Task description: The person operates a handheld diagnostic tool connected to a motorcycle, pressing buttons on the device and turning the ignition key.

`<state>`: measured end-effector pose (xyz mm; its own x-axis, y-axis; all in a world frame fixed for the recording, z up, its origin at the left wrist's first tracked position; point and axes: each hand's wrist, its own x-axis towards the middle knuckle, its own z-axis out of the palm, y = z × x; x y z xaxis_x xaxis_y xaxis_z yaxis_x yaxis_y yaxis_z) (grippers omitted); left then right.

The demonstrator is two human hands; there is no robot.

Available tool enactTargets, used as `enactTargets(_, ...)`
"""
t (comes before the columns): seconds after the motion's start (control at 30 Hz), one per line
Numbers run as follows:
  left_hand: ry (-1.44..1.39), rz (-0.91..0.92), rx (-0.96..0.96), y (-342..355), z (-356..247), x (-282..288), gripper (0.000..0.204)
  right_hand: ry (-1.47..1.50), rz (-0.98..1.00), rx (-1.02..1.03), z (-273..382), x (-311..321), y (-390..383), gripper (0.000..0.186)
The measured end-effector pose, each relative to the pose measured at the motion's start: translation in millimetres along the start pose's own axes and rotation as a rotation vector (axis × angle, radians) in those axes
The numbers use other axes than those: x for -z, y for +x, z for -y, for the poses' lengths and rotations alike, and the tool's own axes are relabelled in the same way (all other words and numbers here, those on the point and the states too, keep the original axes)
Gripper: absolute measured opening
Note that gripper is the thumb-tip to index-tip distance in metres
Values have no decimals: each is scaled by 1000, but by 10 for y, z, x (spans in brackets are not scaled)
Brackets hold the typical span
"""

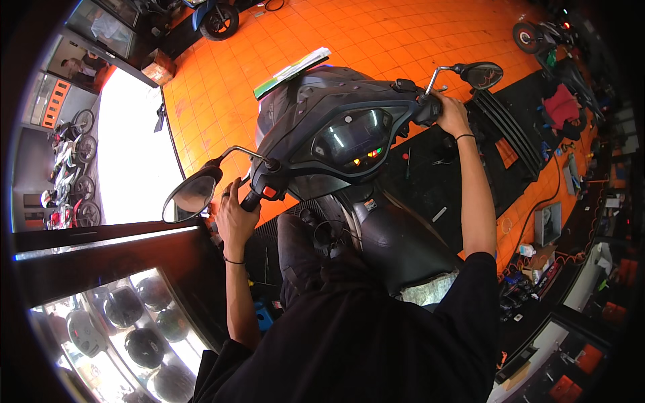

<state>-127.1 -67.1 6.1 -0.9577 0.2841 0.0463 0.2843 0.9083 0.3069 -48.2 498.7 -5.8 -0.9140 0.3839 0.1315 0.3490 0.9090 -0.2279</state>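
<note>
A dark scooter stands in front of me, its handlebar cover [295, 131] spanning between my hands. My left hand [235, 218] is at the left handlebar grip [250, 201], thumb on the near side and fingers reaching forward over the brake lever. Around the right grip, my right hand [452, 114] is closed; the grip itself is mostly hidden. Between them the instrument panel [351, 139] shows small orange and green lights. The left mirror [193, 195] and right mirror [482, 75] stick out at the sides. Below is the black seat [410, 242].
A glass case of helmets [144, 346] stands at the lower left. Parked motorcycles [74, 171] line up outside the doorway. On the right, a person in a red top [563, 107] crouches by another motorcycle. A black ramp-like rack [514, 134] and loose tools lie on the right.
</note>
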Motion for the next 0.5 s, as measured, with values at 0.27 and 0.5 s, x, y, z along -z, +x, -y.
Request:
enactTargets(0.27,19,-5,-12,-2,-3,0,72,10,-3,2,18,23,-11,58)
enactTargets(0.5,32,-12,-27,1,23,-20,74,17,-1,0,20,11,-15,59)
